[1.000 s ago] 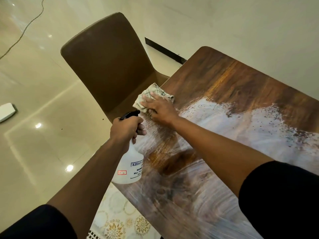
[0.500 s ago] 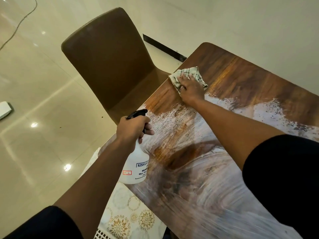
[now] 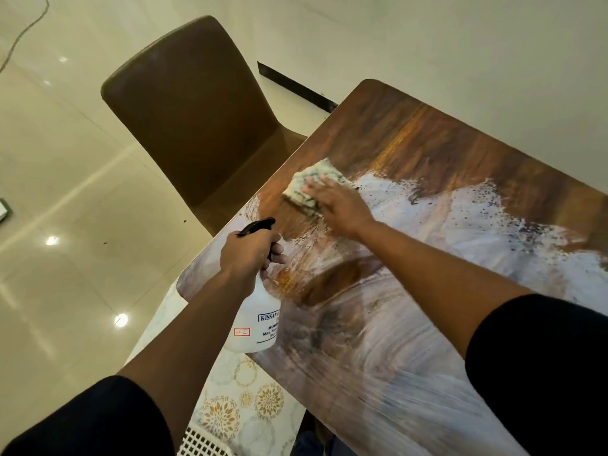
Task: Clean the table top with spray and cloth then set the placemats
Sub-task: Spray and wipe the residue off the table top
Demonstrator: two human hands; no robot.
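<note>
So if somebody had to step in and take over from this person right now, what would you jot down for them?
Left hand: grips the spray bottle by its trigger head, at the table's near left edge.
Right hand: fingers flat, pressing the cloth on the table top.
Done: spray laid and smeared across the near and middle part.
Left: wipe off the white film and droplets and the dry far end, then lay out the placemats, which sit low beside the table, next to the brown chair.

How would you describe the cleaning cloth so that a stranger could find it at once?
Start at the wooden table, whose top is streaked with whitish spray. Near its left edge, by the brown chair, the right hand presses flat on the cloth. It is the only soft, pale, patterned thing on the table.
</note>
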